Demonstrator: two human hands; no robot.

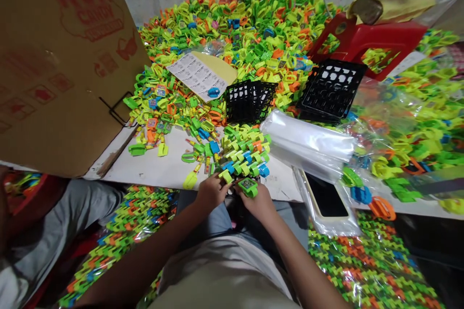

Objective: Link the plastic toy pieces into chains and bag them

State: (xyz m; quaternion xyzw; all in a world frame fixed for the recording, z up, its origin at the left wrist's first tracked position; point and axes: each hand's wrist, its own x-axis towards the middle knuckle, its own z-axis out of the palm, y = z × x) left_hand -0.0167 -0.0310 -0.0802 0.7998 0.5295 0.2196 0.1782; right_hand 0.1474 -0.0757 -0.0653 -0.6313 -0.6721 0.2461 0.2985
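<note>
Multicolored heap of plastic toy watches (268, 29), mostly green and yellow, runs along the back wall. Cardboard box (68, 101) with red print stands at left. White-topped table (152, 169) in front of the heap; rows of packed watches (369, 270) under plastic sit below it at both sides. Co-worker's gray trouser leg (72, 217) at far left. Red plastic stool (362, 34) at right, yellow wrapped roll (402, 6) on top. Clear plastic bags (310, 140) lie right of center; black slotted trays sit in two stacks, one right (331, 89), one center (248, 101). Label sheet (194, 75) lies on the heap, blue watch on its lower corner. Dark-screened phone (324, 195) on clear plastic near the table's front edge. Tight block of toy watches in rows (244, 152) sits at the table's front, center. Right hand (260, 203): fingers clamped on a green toy watch (248, 186), just off the block's near edge. Left hand (210, 194): fingers touch a yellow toy watch (226, 176) at the block's near-left corner; can't tell if clamped.
</note>
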